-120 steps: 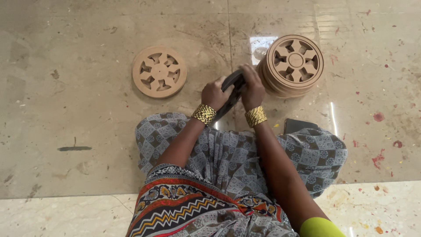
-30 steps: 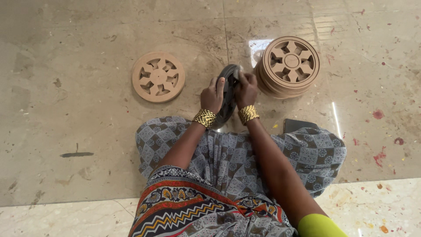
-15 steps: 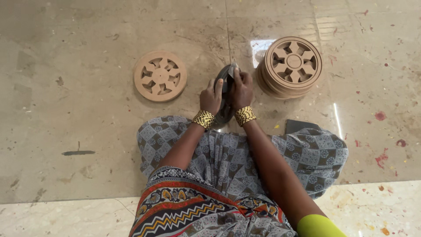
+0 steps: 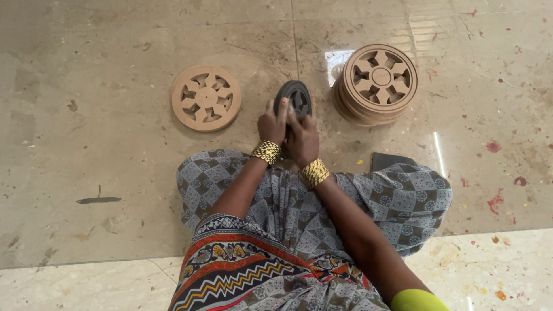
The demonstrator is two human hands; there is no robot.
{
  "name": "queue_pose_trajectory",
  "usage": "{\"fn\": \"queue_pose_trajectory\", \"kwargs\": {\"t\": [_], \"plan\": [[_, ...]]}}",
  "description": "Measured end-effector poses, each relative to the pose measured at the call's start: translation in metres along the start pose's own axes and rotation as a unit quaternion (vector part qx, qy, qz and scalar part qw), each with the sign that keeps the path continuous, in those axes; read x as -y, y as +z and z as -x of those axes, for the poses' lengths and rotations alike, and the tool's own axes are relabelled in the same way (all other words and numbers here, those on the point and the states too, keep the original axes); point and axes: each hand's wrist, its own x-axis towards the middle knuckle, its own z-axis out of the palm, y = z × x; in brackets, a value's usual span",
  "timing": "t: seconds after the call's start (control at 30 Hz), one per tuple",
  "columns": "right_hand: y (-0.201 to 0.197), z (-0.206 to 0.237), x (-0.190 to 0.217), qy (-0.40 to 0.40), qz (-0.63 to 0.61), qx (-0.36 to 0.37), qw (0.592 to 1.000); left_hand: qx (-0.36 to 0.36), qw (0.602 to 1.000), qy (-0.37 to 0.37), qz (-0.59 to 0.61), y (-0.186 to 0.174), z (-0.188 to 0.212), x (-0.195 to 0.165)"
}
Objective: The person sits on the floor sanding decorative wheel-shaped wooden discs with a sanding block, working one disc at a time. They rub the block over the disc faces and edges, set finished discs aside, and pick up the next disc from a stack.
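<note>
At the far left of the frame there is only the polished stone floor (image 4: 86, 115), beige and mottled, with a short dark streak (image 4: 98, 200) lying on it at middle left. Moving right, a single tan wooden disc (image 4: 205, 98) with cut-out spoke shapes lies flat on the floor in the upper left-centre, well apart from the hands. At the centre, just above the person's lap, both hands meet on a dark round disc (image 4: 295, 97) of the same spoked pattern, which stands tilted on its edge on the floor. The left hand (image 4: 272, 122) has its fingers laid up against the left side of the dark disc, its grip closed around that edge; the right hand (image 4: 302, 138) presses in just beside it from the lower right, its fingers wrapped onto the disc as well, so the two hands touch each other. Each wrist carries a wide gold bangle (image 4: 266, 152). Below them spreads a grey checked cloth over the person's knees (image 4: 368, 196), and a brightly zigzag-patterned fabric (image 4: 242, 276) fills the bottom centre. To the right of the hands, in the upper right-centre, a stack of tan wooden discs (image 4: 377, 83) sits on the floor, near the dark disc but not touching it. A small dark flat thing (image 4: 391, 160) peeks out at the cloth's upper right edge, and reddish spots (image 4: 494, 146) speckle the floor at the right.
</note>
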Motion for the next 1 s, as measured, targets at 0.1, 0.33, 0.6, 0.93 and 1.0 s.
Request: {"fn": "queue_pose_trajectory", "kwargs": {"t": [0.1, 0.33, 0.6, 0.93, 1.0], "plan": [[0.008, 0.021, 0.001, -0.047, 0.061, 0.002, 0.997, -0.012, 0.999, -0.027, 0.014, 0.001, -0.006, 0.013], [0.033, 0.012, -0.088, 0.228, 0.054, 0.097, 0.967, 0.013, 0.999, -0.042, -0.007, -0.006, 0.002, -0.003], [-0.029, -0.04, -0.071, 0.05, -0.051, -0.152, 0.986, 0.056, 0.985, 0.13, 0.096, -0.002, 0.018, -0.042], [-0.064, -0.07, -0.009, -0.095, 0.073, -0.068, 0.99, 0.083, 0.98, 0.176, 0.028, -0.008, 0.017, -0.04], [-0.061, -0.076, -0.019, -0.033, 0.055, -0.051, 0.997, 0.093, 0.98, 0.173, 0.038, -0.017, 0.023, -0.044]]}}
